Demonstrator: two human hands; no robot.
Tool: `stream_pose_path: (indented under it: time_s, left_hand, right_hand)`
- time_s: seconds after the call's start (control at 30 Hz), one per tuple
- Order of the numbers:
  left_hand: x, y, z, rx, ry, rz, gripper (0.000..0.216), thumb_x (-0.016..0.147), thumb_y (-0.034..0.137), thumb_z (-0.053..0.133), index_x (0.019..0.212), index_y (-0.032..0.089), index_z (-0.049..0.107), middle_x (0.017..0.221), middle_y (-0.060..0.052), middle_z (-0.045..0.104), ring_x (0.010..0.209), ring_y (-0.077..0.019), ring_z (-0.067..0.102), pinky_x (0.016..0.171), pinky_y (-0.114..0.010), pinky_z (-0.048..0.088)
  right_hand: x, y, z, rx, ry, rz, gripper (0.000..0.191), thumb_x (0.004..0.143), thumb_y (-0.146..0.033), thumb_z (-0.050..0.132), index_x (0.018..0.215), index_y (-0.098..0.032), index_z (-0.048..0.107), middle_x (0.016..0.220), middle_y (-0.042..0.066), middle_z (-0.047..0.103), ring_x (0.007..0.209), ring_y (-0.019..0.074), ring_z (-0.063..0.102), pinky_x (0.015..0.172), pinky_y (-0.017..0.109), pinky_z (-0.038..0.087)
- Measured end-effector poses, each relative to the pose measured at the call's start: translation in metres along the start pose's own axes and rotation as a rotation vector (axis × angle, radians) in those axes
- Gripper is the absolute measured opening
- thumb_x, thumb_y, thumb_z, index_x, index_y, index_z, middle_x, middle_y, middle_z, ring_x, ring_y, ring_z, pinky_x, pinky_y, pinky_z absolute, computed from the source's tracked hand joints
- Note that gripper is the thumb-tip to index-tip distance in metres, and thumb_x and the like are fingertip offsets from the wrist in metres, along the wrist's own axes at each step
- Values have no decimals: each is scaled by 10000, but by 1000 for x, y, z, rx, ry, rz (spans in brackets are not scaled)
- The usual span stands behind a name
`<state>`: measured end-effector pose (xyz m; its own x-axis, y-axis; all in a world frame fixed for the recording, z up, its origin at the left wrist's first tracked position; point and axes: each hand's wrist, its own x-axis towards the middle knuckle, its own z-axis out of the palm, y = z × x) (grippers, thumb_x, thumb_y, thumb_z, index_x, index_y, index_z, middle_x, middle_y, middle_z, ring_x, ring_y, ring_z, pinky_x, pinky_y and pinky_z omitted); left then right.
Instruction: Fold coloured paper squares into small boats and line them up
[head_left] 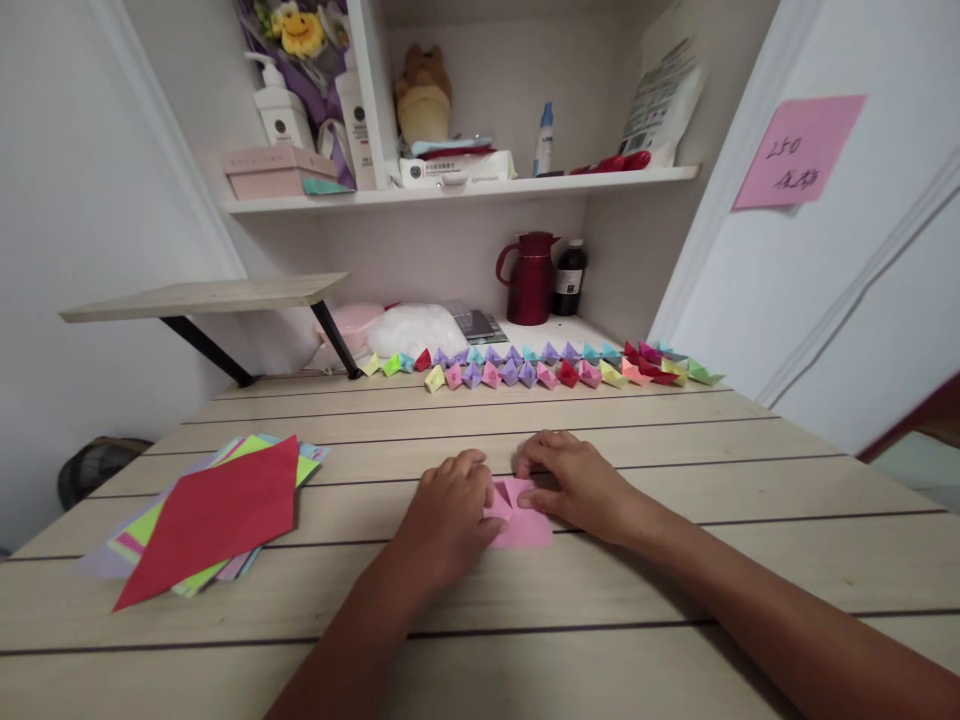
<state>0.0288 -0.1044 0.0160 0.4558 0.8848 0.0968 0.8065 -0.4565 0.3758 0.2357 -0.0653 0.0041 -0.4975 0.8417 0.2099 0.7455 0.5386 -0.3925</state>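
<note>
A pink sheet of origami paper [525, 530], partly folded with raised flaps near its middle, lies on the wooden table [600, 640] in front of me. My left hand [454, 510] grips its left side, with thumb and fingers curled at the edge. At the right side my right hand [574, 485] pinches a flap between thumb and bent fingers. Both hands cover parts of the paper, so its full outline is hidden.
To the left lies a stack of coloured paper [225, 510], red on top. Small folded paper boats [547, 375] in several colours stand in rows along the back. Behind them are a dark red jug [531, 280] and a brown bottle [570, 280]. A small raised shelf [210, 295] stands back left.
</note>
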Motion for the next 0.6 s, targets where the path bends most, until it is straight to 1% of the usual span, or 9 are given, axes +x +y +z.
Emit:
stream_pose_path:
  time_s: [0.03, 0.1, 0.17, 0.23, 0.33, 0.43, 0.5, 0.6]
  left_hand:
    - [0, 1, 0, -7, 7, -21, 170, 769, 243, 594, 921, 219, 523, 1386, -107, 434, 1323, -268, 341, 1001, -450, 341]
    - [1, 2, -1, -28, 23, -64, 368, 750, 265, 619, 1097, 223, 505, 1445, -121, 369, 1351, -269, 307, 1031, -458, 316]
    - [1, 4, -2, -42, 24, -98, 579, 735, 287, 639, 1271, 235, 425, 1484, -126, 315, 1364, -275, 291, 1057, -472, 284]
    - [1, 3, -2, -39, 10, -117, 678, 731, 307, 645, 1348, 239, 370, 1501, -129, 291, 1368, -288, 284, 1070, -485, 261]
    - [1, 2, -2, -22, 0, -107, 640, 737, 328, 641, 1326, 223, 412, 1499, -140, 296, 1364, -299, 290, 1065, -488, 263]
    - [0, -1, 0, -15, -1, -91, 568, 732, 340, 651, 1259, 221, 473, 1478, -141, 333, 1353, -306, 306, 1054, -487, 278]
    - [0, -2, 0, -16, -1, -80, 528, 730, 341, 656, 1219, 227, 492, 1458, -132, 364, 1352, -307, 305, 1047, -486, 287]
    - [-1, -2, 0, -23, 3, -75, 476, 726, 342, 666, 1159, 222, 510, 1428, -127, 400, 1344, -310, 310, 1035, -482, 297]
  right_hand:
    - [0, -1, 1, 0, 0, 5, 163, 746, -310, 706, 866, -233, 628, 980, 46, 623, 950, 239, 535, 843, 379, 389]
    - [1, -2, 2, 16, 6, 18, 154, 723, -275, 722, 830, -222, 624, 968, 48, 624, 938, 236, 534, 837, 373, 391]
    - [1, -2, 3, 59, 11, 24, 142, 705, -243, 731, 785, -214, 617, 957, 46, 622, 931, 228, 535, 838, 364, 396]
    - [0, -4, 1, 120, 12, 24, 135, 697, -211, 727, 746, -206, 601, 948, 42, 621, 924, 217, 537, 836, 352, 400]
    - [-2, -8, -2, 231, -8, 6, 146, 697, -188, 713, 714, -197, 568, 909, 31, 612, 877, 195, 534, 787, 317, 412]
    - [-5, -9, -3, 407, -74, 18, 163, 712, -200, 692, 725, -196, 529, 790, -6, 574, 736, 151, 506, 659, 261, 407]
    - [-5, -7, -1, 566, -122, 52, 173, 721, -195, 674, 782, -202, 512, 732, -35, 534, 655, 123, 473, 581, 230, 382]
    - [-4, -3, 5, 780, -145, 82, 248, 723, -165, 649, 923, -212, 510, 758, -40, 526, 637, 109, 472, 547, 214, 377]
